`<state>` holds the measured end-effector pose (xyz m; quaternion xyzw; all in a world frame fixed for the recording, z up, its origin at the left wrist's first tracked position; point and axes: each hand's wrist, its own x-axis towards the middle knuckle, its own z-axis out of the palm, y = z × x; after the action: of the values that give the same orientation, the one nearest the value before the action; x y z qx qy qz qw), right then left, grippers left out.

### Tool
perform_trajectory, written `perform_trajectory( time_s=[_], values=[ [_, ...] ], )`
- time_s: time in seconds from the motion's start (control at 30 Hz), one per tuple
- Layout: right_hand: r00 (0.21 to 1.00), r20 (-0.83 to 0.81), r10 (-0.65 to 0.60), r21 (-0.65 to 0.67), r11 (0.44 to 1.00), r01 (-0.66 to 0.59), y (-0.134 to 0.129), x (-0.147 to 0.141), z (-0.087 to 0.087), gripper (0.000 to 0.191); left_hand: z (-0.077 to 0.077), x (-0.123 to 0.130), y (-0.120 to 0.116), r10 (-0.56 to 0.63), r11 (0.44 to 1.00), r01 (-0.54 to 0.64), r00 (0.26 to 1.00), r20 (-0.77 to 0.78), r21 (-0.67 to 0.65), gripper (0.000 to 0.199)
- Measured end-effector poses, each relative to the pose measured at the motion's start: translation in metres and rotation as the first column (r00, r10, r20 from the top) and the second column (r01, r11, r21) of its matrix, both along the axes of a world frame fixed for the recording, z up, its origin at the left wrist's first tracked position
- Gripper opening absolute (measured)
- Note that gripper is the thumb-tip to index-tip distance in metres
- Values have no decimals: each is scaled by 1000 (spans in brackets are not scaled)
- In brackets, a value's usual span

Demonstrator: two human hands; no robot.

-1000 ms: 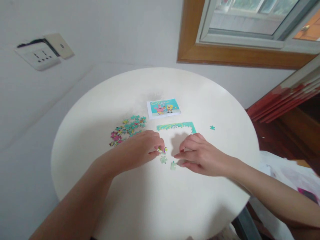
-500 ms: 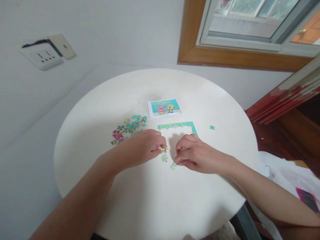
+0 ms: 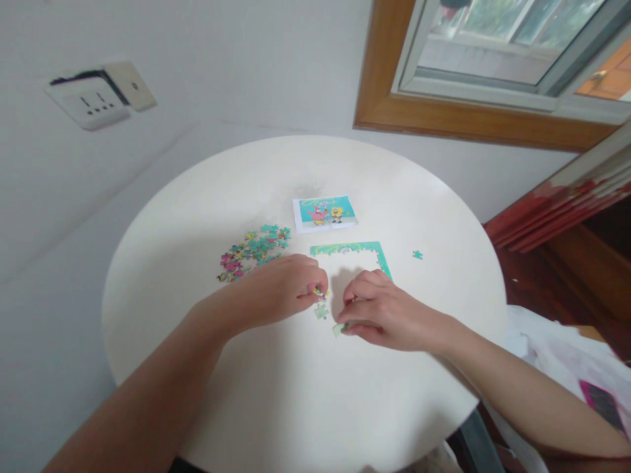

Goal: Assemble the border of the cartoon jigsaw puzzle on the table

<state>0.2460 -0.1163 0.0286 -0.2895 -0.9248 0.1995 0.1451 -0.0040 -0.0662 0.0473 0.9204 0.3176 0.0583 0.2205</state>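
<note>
My left hand point(image 3: 296, 286) is closed in a pinch on small yellow and pink puzzle pieces point(image 3: 320, 293). Just below its fingertips a pale green piece point(image 3: 321, 311) lies on the white table. The fingers of my right hand point(image 3: 372, 307) are pressed together on another pale green piece point(image 3: 338, 329). Behind both hands runs a teal puzzle border point(image 3: 377, 247), joined along its top and right side; my right hand hides its lower right part.
A heap of loose pieces point(image 3: 256, 248) lies left of the border on the round table point(image 3: 276, 394). A cartoon picture card point(image 3: 325, 214) sits behind the border. One teal piece point(image 3: 417, 255) is off to the right. White bags point(image 3: 552, 348) are beside the table.
My right hand has shifted slightly left and toward me with the pale green piece. My left hand stays nearly in place. The camera view has moved a little.
</note>
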Motion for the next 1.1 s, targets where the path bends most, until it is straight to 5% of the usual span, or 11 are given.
perform_trajectory(
  time_s=[0.33, 0.7, 1.1],
  values=[
    [996, -46, -76, -74, 995, 72, 4, 0, 0, 13, -1, 2, 0, -6, 1000, 7, 1000, -26, 16, 18],
    [987, -116, -109, 10, 994, 111, 7, -2, -12, 12, 1, 13, -8, -90, 994, 92, 995, 47, -55, 13],
    [984, -138, -109, 48, 992, 117, 7, -5, -15, 12, -11, 23, -9, -167, 984, 171, 983, 79, -51, 29]
  ],
)
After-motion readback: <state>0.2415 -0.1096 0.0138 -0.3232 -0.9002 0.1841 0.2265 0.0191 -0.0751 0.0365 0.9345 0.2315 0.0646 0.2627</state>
